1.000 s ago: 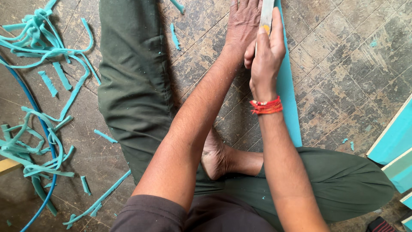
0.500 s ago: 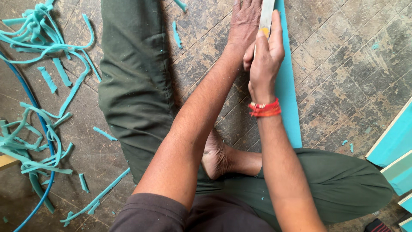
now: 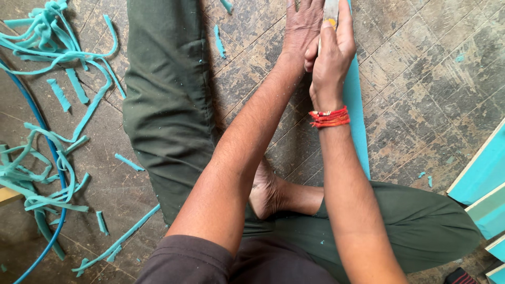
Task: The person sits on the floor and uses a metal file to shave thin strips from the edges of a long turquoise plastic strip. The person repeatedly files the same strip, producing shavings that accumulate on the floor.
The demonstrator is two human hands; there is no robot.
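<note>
Worn, paint-flecked floor (image 3: 431, 79) fills the view from the head camera, with the person seated on it. Most of the frame is taken up by the legs in dark green trousers (image 3: 168, 105), one stretched forward and the other folded so that a bare foot (image 3: 265, 192) is tucked beneath the forearms. A loose heap of teal offcut strips (image 3: 47, 105) is spread over the floor at the left, crossed by a blue hose (image 3: 50, 152). Teal-faced boards (image 3: 481, 176) are stacked at the right edge.

A long teal strip (image 3: 355, 113) is laid flat on the floor, running from beside the folded knee up to the top edge, partly hidden beneath the right forearm. The left hand (image 3: 301, 29) is spread flat, palm down, just left of the strip; its fingertips are cut off by the frame. The right hand (image 3: 332, 50) is curled closed around the handle of a pale tool (image 3: 331, 9) over the strip, its working end out of view. A red thread band (image 3: 329, 117) is worn on the right wrist.
</note>
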